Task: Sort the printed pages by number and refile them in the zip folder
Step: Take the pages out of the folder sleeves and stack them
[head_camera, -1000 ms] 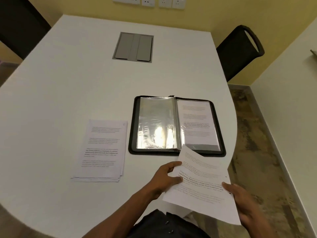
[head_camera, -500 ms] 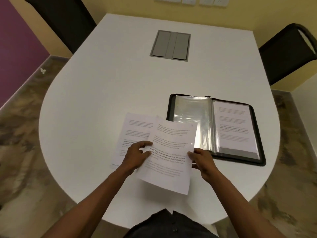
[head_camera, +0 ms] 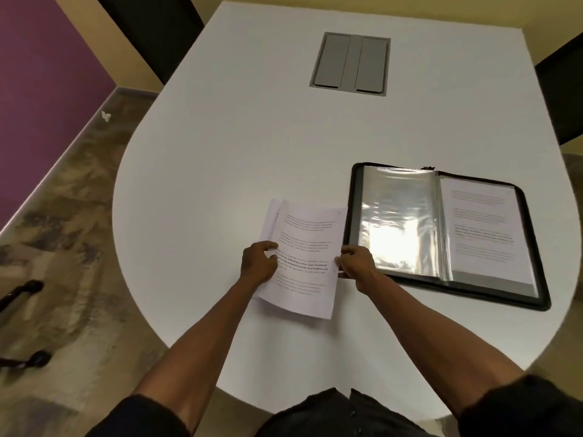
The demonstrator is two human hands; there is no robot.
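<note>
**Head view: page held over the stack, folder open alongside**

Head view, looking down on a white desk. Left hand pinching the left edge of a printed page, thumb on top; right hand pinching its right edge. Page lying over a stack peeking out at upper left. Just right of it, zip folder open flat, clear sleeve on the left, filed page on the right. Grey hatch farther back.
</note>
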